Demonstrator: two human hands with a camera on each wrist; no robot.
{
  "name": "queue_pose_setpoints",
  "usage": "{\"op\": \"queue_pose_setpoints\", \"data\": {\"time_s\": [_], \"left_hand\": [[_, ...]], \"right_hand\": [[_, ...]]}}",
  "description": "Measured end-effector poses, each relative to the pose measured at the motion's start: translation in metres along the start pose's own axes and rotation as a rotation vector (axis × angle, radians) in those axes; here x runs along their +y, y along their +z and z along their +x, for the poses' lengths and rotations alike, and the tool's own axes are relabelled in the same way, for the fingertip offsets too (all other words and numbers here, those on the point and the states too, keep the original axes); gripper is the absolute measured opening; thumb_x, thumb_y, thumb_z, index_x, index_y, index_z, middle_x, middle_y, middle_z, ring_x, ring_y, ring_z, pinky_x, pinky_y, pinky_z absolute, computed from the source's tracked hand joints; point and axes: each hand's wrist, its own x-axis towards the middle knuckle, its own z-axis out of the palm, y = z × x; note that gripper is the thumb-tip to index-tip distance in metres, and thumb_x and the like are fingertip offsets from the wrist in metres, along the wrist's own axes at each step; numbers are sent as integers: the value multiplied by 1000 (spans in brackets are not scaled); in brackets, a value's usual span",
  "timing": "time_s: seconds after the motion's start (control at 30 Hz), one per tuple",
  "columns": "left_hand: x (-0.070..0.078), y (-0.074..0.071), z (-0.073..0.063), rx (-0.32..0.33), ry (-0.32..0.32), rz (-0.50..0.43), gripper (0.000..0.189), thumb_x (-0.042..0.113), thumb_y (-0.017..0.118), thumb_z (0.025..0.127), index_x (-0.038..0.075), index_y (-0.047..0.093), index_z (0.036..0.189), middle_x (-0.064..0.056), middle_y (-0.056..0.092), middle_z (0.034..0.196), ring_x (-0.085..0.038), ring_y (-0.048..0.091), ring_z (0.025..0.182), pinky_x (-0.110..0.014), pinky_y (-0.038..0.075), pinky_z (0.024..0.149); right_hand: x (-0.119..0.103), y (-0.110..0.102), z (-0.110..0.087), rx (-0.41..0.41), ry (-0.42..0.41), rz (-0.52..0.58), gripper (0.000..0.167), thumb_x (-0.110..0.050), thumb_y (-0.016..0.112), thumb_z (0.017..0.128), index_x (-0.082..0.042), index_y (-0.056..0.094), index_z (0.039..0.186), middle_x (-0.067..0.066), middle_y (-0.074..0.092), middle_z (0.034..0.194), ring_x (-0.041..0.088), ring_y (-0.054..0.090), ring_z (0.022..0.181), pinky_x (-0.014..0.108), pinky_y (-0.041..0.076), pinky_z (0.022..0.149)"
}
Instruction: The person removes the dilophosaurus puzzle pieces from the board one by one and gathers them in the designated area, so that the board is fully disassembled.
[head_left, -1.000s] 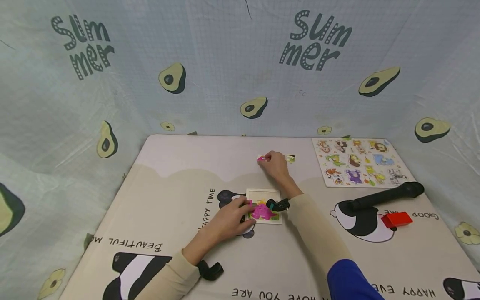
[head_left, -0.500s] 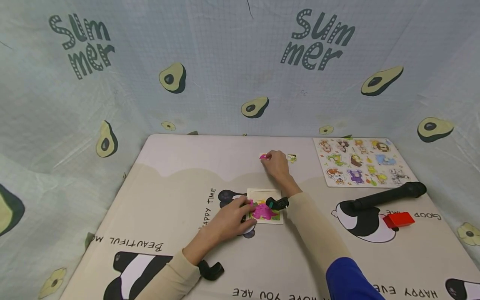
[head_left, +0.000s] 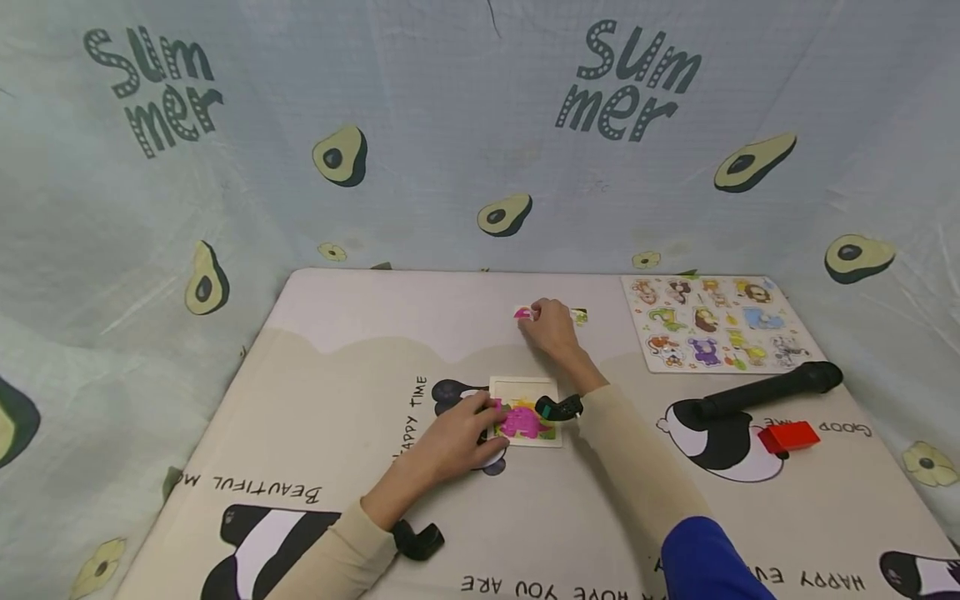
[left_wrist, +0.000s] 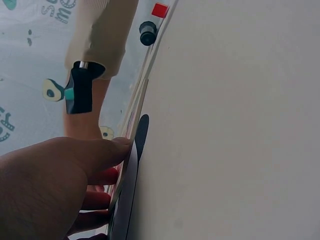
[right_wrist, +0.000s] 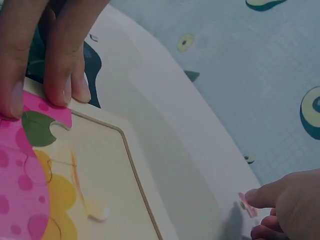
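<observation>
Avocado-print backdrop (head_left: 420, 108) rose behind a puzzle tray (head_left: 525, 389) and a busy pair of hands!

Out on the pale table (head_left: 345, 367), everything turned on that tray. And look at the left hand (head_left: 450, 437): its fingers lay extended over the tray's left side, with the thumb against the edge lower down. No clench there, just fingertips resting on the rim and on the pink pieces inside it!

What a splash of colour under those fingers! A pink dinosaur picture (head_left: 522, 422) filled the near part of the tray, while plain wood showed across its far part.

Over to the right hand (head_left: 553, 327), and it had gone long, reaching well beyond the tray! Thumb and fingers pinched a small pink piece (head_left: 522, 313); whether that piece touched the tabletop, you couldn't tell. Just to the right of that hand, also beyond the tray, lay a green-and-white piece (head_left: 579, 316), partly hidden by the knuckles.

Wide to the tray's right, plenty on show: an animal board (head_left: 718, 332) sat farthest back, a black microphone (head_left: 772, 393) slanted just in front of it, and a red block (head_left: 789, 437) lay nearer the person, about level with the dinosaur!
</observation>
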Motion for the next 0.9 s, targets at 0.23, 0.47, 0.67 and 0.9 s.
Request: {"op": "queue_pose_setpoints", "data": {"time_s": [0.23,0.47,0.67,0.9], "left_hand": [[0,-1,0,-3,0,-14,41,36,70,93,10,70,125,-5,62,122,-18,64,107,-34,55,94],[-1,1,0,-11,-13,-10,43,37,70,93,10,69,126,-5,61,122,-17,63,106,-34,55,93],[-1,3,0,-5,-11,-19,44,38,70,93,10,69,127,-5,61,123,-17,62,107,-34,55,93],[-1,3,1,-6,-15,-25,43,38,70,93,11,69,126,-6,61,123,-17,62,108,-34,55,95]], "right_hand": [[0,-14,-9,14,-39,11,40,-19,64,94,8,63,123,20,65,102,26,56,89,42,53,84],[1,-25,-22,30,-58,25,36,-18,65,93,7,64,119,19,66,101,27,58,88,39,51,80],[2,-33,-38,30,-72,7,38,-20,65,93,7,65,119,19,67,100,28,59,87,40,50,77],[5,-38,-55,27,-104,2,36,-21,68,92,6,66,115,18,68,97,30,64,88,41,53,78]]}}
